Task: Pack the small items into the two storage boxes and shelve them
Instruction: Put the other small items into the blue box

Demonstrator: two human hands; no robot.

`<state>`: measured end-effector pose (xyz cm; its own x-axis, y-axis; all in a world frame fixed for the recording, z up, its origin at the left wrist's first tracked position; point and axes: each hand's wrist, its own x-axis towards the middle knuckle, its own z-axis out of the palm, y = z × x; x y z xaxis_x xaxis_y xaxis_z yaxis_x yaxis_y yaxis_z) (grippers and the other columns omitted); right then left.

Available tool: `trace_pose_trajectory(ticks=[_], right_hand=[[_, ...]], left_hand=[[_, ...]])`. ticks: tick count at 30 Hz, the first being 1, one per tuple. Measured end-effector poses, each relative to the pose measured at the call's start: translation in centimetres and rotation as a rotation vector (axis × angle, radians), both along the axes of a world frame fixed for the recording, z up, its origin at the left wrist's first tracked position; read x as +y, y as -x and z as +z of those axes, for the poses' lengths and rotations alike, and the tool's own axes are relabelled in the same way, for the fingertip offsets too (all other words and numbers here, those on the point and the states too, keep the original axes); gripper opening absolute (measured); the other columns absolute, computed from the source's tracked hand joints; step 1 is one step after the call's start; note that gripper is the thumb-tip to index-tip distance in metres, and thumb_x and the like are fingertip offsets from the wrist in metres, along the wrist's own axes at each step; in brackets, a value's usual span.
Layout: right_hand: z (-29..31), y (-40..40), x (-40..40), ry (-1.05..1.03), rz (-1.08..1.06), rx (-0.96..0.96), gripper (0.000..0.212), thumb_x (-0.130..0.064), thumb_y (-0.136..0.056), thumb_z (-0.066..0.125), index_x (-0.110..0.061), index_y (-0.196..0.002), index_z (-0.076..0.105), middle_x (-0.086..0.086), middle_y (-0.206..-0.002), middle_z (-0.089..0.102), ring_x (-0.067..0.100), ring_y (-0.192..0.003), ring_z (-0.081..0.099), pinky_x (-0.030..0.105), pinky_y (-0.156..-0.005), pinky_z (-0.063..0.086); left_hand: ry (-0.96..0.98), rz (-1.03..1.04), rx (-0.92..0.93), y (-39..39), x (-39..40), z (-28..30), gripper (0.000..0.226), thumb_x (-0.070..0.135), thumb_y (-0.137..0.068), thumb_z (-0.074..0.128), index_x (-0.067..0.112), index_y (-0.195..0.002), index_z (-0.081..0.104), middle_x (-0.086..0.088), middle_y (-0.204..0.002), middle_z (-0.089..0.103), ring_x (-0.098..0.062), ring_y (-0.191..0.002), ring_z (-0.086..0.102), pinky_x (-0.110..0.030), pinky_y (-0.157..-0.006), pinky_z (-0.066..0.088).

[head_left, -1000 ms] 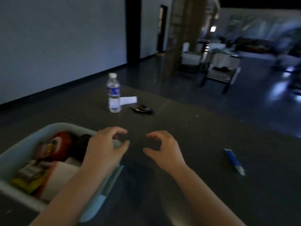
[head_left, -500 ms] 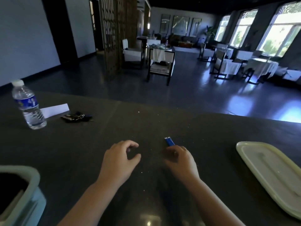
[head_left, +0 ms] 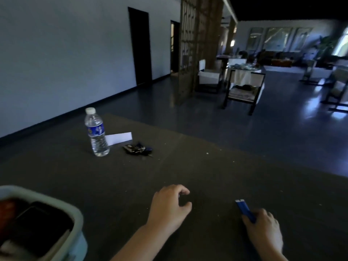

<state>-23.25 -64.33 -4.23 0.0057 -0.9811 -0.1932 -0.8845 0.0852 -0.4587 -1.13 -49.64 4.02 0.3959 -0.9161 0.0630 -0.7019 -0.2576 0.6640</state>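
A pale blue storage box (head_left: 75, 213) sits at the lower left of the dark table, with red and black items inside. My right hand (head_left: 263, 232) holds a small blue tube (head_left: 244, 210) at its near end; the tube's white-capped tip points away from me. Just above the table, between the box and the tube, my left hand (head_left: 169, 206) hovers with loosely curled fingers and holds nothing.
A water bottle (head_left: 96, 132) stands at the far left of the table (head_left: 207, 176), with a white paper slip (head_left: 118, 138) behind it and a bunch of keys (head_left: 138, 147) beside it. Beyond the table's far edge lie dark floor, chairs and a trolley.
The view swung right and then back left: the box is in sight again and the lid at the right has left the frame. My right hand went to the blue tube and now holds it.
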Motion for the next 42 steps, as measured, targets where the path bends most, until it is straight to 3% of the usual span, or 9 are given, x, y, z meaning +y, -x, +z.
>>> trace_pose_trajectory(ticks=[5,9,13,19,23,27,35,42], right_hand=[[0.6,-3.9,0.2,0.036,0.098,-0.006,0.042,-0.037,-0.083,0.071,-0.02,-0.119,0.058,0.001,-0.107,0.053,0.022,-0.105,0.056,0.035,-0.09,0.048],[2.2,-8.5,1.8,0.131,0.26,-0.087,0.033,-0.04,-0.083,0.07,-0.028,-0.111,0.057,-0.011,-0.096,0.05,0.008,-0.087,0.055,0.025,-0.074,0.047],[3.7,-13.1,2.3,0.159,0.388,-0.184,0.025,-0.042,-0.083,0.069,-0.033,-0.102,0.057,-0.015,-0.094,0.051,0.002,-0.082,0.055,0.025,-0.074,0.051],[5.4,-18.1,0.2,0.181,0.502,-0.199,0.023,-0.044,-0.084,0.067,-0.036,-0.102,0.055,-0.017,-0.094,0.051,-0.001,-0.078,0.055,0.016,-0.066,0.046],[6.0,-20.0,-1.7,0.218,0.519,-0.208,0.021,-0.045,-0.083,0.068,-0.04,-0.098,0.054,-0.019,-0.091,0.051,-0.002,-0.075,0.055,0.014,-0.061,0.044],[6.3,-20.4,-2.5,0.229,0.555,-0.202,0.023,-0.046,-0.083,0.067,-0.046,-0.096,0.048,-0.021,-0.092,0.051,-0.006,-0.076,0.055,0.011,-0.059,0.043],[6.3,-18.7,-2.3,0.211,0.54,-0.198,0.023,-0.041,-0.084,0.067,-0.043,-0.099,0.05,-0.018,-0.095,0.052,-0.002,-0.081,0.056,0.015,-0.069,0.047],[8.1,-17.6,1.0,0.248,0.517,-0.257,0.02,-0.04,-0.084,0.069,-0.042,-0.096,0.053,-0.02,-0.094,0.052,-0.004,-0.077,0.055,0.012,-0.058,0.041]], left_hand=[[-0.049,0.036,-0.011,-3.6,-1.6,-0.8,0.027,0.034,-0.084,0.066,0.037,-0.109,0.059,0.022,-0.101,0.053,0.003,-0.098,0.05,-0.023,-0.091,0.045],[-0.144,0.121,0.058,-7.8,-4.3,-1.4,0.025,0.031,-0.079,0.068,0.032,-0.104,0.063,0.013,-0.107,0.062,-0.006,-0.098,0.057,-0.028,-0.088,0.048],[-0.216,0.27,0.088,-13.1,-6.5,-2.4,0.028,0.03,-0.078,0.068,0.03,-0.105,0.063,0.009,-0.11,0.063,-0.012,-0.101,0.06,-0.031,-0.089,0.049],[-0.231,0.398,-0.066,-19.8,-9.8,-4.2,0.031,0.036,-0.085,0.06,0.032,-0.115,0.057,0.01,-0.122,0.058,-0.014,-0.114,0.055,-0.031,-0.093,0.044],[-0.241,0.382,-0.174,-23.3,-12.7,-5.4,0.035,0.028,-0.088,0.057,0.03,-0.123,0.053,0.003,-0.13,0.051,-0.02,-0.122,0.047,-0.037,-0.096,0.043],[-0.24,0.393,-0.298,-25.5,-14.6,-6.5,0.027,0.029,-0.091,0.055,0.025,-0.118,0.056,0.002,-0.123,0.054,-0.02,-0.118,0.049,-0.037,-0.092,0.042],[-0.263,0.409,-0.29,-25.9,-15.0,-6.4,0.017,0.033,-0.089,0.062,0.02,-0.101,0.064,0.0,-0.1,0.066,-0.019,-0.095,0.062,-0.034,-0.081,0.049],[-0.094,0.382,-0.219,-23.6,-10.9,-2.7,0.008,0.032,-0.088,0.064,0.024,-0.086,0.06,0.002,-0.095,0.064,-0.018,-0.089,0.06,-0.031,-0.072,0.045]])
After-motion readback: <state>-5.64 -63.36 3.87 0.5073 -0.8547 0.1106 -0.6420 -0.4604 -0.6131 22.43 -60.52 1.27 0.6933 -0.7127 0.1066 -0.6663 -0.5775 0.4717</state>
